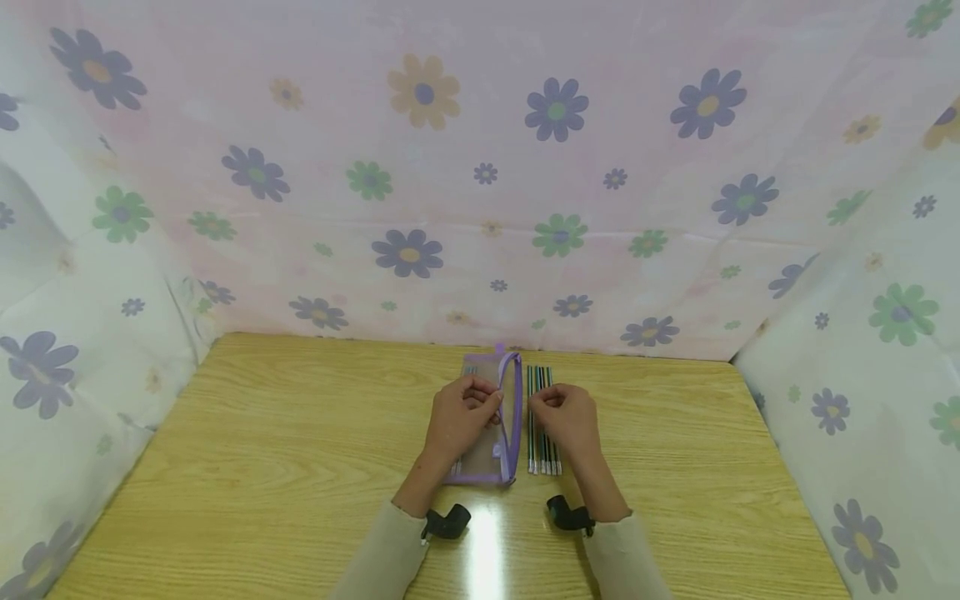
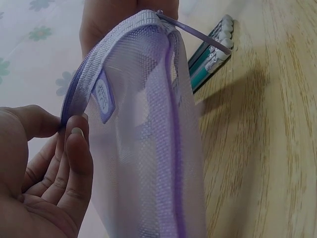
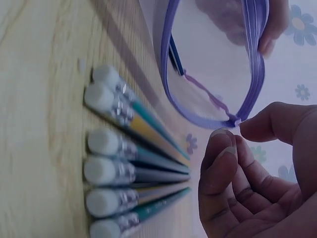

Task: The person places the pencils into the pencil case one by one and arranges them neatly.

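A translucent mesh pencil pouch (image 1: 480,454) with purple trim lies before me, its zipper gaping toward the right. My left hand (image 1: 459,417) pinches the zipper edge (image 2: 74,101) between thumb and forefinger, lifting that side. Through the open mouth a dark blue pencil (image 3: 174,57) shows inside. My right hand (image 1: 570,417) hovers over a row of several pencils (image 1: 545,457) with white erasers, just right of the pouch. Its fingers are loosely curled with nothing between them. Close to its fingertips in the right wrist view is the pouch's zipper end (image 3: 233,121).
A wood-grain table (image 1: 300,433) spreads under everything. Flowered cloth (image 1: 480,208) hangs behind it and along both sides. Black wrist devices (image 1: 448,522) sit near both sleeve cuffs.
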Tool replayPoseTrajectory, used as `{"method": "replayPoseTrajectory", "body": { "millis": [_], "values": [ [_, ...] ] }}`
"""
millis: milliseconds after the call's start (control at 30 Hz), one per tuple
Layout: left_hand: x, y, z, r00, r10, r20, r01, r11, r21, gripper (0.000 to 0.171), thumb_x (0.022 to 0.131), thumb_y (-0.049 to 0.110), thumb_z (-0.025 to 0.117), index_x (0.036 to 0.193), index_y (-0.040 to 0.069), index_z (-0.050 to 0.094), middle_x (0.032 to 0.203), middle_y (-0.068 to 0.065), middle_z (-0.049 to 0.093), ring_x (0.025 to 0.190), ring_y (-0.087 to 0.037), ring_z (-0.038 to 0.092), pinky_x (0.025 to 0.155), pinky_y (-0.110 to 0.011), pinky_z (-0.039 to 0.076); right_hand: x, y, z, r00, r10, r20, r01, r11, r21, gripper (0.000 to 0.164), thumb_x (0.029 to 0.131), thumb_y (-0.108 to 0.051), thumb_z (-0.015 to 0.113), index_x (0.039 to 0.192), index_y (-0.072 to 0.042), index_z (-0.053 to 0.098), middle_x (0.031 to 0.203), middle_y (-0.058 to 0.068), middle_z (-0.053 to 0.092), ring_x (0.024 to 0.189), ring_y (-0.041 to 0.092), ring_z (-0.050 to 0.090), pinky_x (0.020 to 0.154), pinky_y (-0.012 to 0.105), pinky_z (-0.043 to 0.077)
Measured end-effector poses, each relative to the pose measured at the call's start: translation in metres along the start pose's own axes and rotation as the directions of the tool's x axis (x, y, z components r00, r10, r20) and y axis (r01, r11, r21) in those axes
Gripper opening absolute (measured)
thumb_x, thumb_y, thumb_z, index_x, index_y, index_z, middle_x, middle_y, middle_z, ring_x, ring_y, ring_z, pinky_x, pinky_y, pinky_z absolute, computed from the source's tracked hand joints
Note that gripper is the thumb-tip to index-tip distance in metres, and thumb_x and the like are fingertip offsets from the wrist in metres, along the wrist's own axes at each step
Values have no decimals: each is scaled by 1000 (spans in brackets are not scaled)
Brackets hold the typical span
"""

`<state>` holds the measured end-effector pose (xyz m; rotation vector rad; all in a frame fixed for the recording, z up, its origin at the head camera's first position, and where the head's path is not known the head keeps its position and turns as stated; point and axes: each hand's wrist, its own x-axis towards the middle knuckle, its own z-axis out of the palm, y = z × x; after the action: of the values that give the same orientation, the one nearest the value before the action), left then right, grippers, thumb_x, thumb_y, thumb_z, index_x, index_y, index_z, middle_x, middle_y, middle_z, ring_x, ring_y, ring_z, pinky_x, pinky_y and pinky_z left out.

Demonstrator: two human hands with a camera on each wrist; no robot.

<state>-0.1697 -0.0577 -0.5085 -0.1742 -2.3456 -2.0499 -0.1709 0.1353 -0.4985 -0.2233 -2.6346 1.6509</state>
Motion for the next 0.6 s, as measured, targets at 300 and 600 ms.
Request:
{"method": "replayPoseTrajectory", "body": {
  "millis": [300, 600],
  "values": [
    [1, -2, 0, 1000, -7, 1, 7, 1000, -1, 9, 98, 10, 76, 103, 3, 73, 86, -11, 74, 67, -20, 74, 59, -28, 64, 6, 7, -12, 999, -1, -44, -3, 997, -80, 14, 91, -13, 71, 94, -3, 79, 77, 8, 73, 64, 18, 67, 55, 29, 55],
    [0, -2, 0, 1000, 3, 5, -3, 1000, 0, 8, 99, 10, 76, 103, 3, 73, 85, -10, 74, 67, -20, 74, 60, -28, 64, 11, 17, -16, 995, -45, -88, 29, 984, -178, 13, 89, -14, 73, 90, -4, 79, 77, 8, 73, 66, 19, 65, 58, 31, 54]
  ]
}}
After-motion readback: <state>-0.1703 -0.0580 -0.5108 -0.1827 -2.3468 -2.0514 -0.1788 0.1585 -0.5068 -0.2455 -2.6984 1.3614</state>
